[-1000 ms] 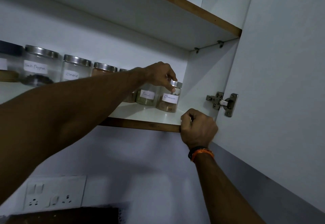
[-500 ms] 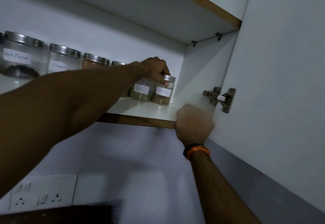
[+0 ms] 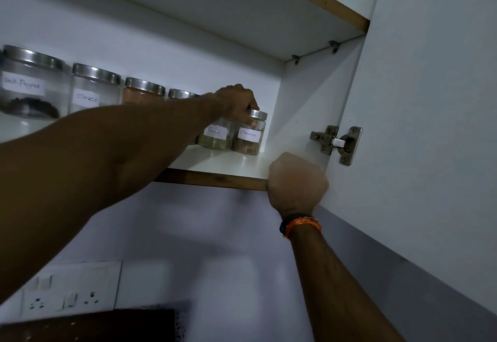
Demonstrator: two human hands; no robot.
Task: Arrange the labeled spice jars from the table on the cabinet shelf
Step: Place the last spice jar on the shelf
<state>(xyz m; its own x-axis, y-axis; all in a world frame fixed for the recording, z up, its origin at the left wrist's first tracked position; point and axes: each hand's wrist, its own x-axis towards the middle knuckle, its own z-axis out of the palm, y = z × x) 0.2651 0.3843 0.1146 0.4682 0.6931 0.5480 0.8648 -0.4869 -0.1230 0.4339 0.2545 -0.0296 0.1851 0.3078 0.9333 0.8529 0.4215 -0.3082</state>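
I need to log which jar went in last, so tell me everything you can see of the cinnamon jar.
The cinnamon jar is a small, clear, round jar with a shiny metal lid, partly filled with brown spice. A white handwritten label faces outward. It stands upright on the white shelf, last at the right of the row, close beside the fennel jar and near the cabinet's side wall. The left hand grips its lid from above.

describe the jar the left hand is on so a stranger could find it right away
Look at the lower cabinet shelf with its row of steel-lidded jars. Follow the row to its right end, nearest the cabinet side wall. The cinnamon jar stands there beside the fennel jar, holding brown spice, with the left hand gripping its lid.
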